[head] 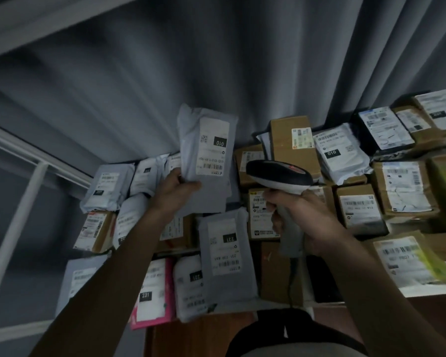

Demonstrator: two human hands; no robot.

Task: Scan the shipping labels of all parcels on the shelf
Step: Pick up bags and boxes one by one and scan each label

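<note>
Grey mailer parcel (206,161), held upright at frame centre, white shipping label (213,148) facing the camera; barcode scanner (278,176) just right; further parcels (358,176) crowd the shelf.

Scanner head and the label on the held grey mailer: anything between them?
Nothing. In the head view the scanner in the right hand sits beside the mailer held by the left hand; only shelved boxes behind.

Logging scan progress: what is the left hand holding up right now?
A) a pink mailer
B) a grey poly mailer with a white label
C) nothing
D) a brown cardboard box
B: the left hand grips the lower edge of a grey poly mailer, lifted with its white label facing the camera, while the right hand grips the scanner beside it.
</note>
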